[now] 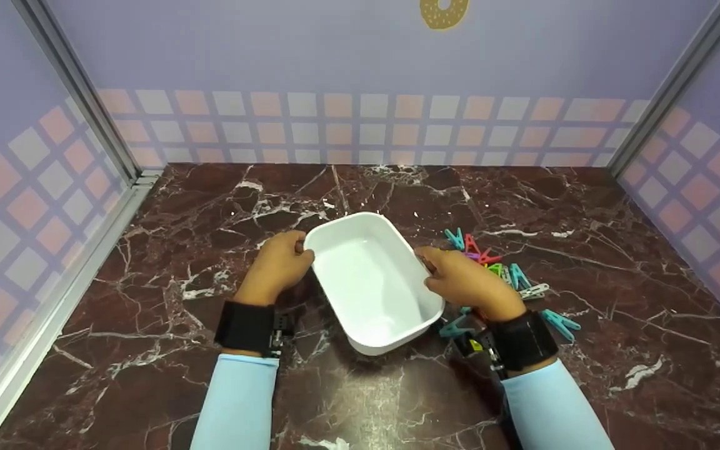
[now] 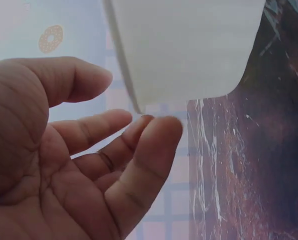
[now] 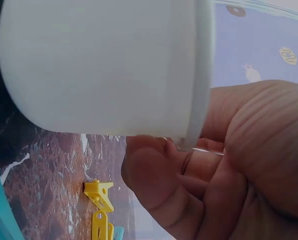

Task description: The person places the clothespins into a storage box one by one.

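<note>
White rectangular plastic tub (image 1: 369, 284) is mid-frame. Right hand (image 1: 469, 278) pinches its rim; left hand (image 1: 277, 264) is loosely curled by the opposite edge, thumb off it. I'd even up both grips and mind those multicoloured plastic clips (image 1: 518, 276), right of centre.

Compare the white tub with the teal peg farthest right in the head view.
Size: the white tub is far larger than the teal peg.
Shape: the tub is an open box, the peg a two-armed clip.
Place: the tub is between the left hand and right hand; the peg lies right of both.
Shared: neither holds anything.
</note>
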Demonstrator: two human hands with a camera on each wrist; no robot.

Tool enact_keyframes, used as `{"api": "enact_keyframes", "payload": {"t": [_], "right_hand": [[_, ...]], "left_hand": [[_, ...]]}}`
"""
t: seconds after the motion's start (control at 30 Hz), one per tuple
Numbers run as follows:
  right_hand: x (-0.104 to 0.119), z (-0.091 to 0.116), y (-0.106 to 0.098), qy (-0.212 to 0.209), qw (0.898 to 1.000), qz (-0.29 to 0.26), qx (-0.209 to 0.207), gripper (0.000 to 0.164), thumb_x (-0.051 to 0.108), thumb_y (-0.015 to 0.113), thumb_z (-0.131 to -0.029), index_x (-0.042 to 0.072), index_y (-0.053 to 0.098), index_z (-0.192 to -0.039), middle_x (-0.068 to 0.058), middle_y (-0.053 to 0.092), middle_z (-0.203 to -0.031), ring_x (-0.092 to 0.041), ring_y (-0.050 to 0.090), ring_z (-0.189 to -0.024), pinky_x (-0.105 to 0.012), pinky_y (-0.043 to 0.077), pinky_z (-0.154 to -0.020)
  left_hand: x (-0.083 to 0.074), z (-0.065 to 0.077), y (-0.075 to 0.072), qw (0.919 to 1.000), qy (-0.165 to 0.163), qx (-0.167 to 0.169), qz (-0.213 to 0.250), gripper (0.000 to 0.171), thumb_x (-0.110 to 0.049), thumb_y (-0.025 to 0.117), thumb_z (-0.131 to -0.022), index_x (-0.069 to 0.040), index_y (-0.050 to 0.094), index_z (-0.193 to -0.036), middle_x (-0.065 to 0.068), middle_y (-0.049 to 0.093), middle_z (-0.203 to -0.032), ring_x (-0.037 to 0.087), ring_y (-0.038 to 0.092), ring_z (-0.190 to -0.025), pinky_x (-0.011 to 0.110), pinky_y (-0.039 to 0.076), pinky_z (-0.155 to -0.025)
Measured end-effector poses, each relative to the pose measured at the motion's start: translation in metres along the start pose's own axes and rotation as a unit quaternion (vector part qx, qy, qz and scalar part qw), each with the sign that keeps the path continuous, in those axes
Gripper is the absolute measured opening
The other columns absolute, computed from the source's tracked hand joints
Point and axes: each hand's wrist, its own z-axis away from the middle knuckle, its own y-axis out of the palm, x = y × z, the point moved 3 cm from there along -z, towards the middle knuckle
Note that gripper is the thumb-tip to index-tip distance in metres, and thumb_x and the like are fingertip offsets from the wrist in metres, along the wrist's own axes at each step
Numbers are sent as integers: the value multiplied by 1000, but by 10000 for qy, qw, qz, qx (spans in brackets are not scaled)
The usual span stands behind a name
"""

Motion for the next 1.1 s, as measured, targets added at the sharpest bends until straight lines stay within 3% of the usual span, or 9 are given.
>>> {"api": "enact_keyframes", "payload": {"t": [0.1, 0.27, 0.33, 0.53, 0.63, 0.77, 0.9, 1.1], "right_hand": [[1, 0, 0, -5, 10000, 3, -10, 50, 1, 60, -88, 0, 53, -137, -12, 64, -105, -24, 60, -89, -37, 52, -75], [2, 1, -1, 12, 10000, -2, 65, 48, 4, 64, -85, 0, 55, -131, -8, 62, -94, -21, 59, -81, -34, 51, -68], [3, 2, -2, 44, 9999, -8, 102, 47, 6, 65, -85, 0, 56, -130, -8, 63, -94, -20, 59, -78, -34, 50, -65], [1, 3, -6, 337, 9989, -314, 70, 33, 15, 65, -92, 2, 61, -122, -8, 68, -93, -19, 62, -76, -33, 52, -64], [0, 3, -7, 411, 9981, -439, -144, 28, 17, 64, -94, 2, 63, -118, -9, 68, -92, -18, 62, -74, -33, 51, -62], [-1, 2, -9, 512, 9968, -513, -332, 32, 17, 63, -95, -1, 61, -121, -10, 68, -91, -18, 61, -68, -32, 50, -57], [-2, 2, -9, 638, 9959, -537, -347, 37, 17, 62, -95, -2, 57, -127, -9, 67, -85, -17, 58, -61, -31, 48, -54], [-4, 1, -8, 739, 9964, -293, -305, 38, 10, 59, -92, -4, 56, -127, -3, 56, -70, -15, 49, -51, -30, 41, -48]], "left_hand": [[-4, 0, 3, 9999, 70, 29, 96, 8, -7, 57, -86, -1, 62, -85, 8, 58, -76, 28, 55, -75, 40, 45, -73], [-6, 0, 8, 9994, 139, 209, 228, 26, -3, 58, -85, 5, 68, -108, 19, 70, -102, 33, 63, -95, 46, 49, -89], [-6, -1, 10, 9994, 110, 242, 224, 28, -2, 57, -85, 4, 68, -109, 18, 70, -102, 32, 62, -95, 46, 49, -88], [-10, -1, 12, 9993, 5, 313, 191, 25, 2, 56, -82, 3, 70, -103, 11, 68, -86, 27, 58, -76, 38, 48, -71], [-13, 0, 13, 9987, 46, 439, 268, 31, 2, 55, -82, 4, 71, -109, 12, 70, -91, 27, 59, -79, 38, 49, -73], [-19, 1, 17, 9970, 276, 618, 379, 35, 2, 55, -82, 4, 70, -114, 16, 71, -99, 26, 61, -86, 40, 50, -82], [-25, 1, 22, 9938, 515, 819, 548, 35, 2, 54, -84, 1, 70, -115, 15, 71, -101, 24, 61, -85, 38, 49, -79], [-29, 0, 28, 9914, 954, 862, 226, 33, 1, 53, -87, 2, 69, -115, 16, 71, -107, 25, 62, -95, 42, 50, -86]]}}
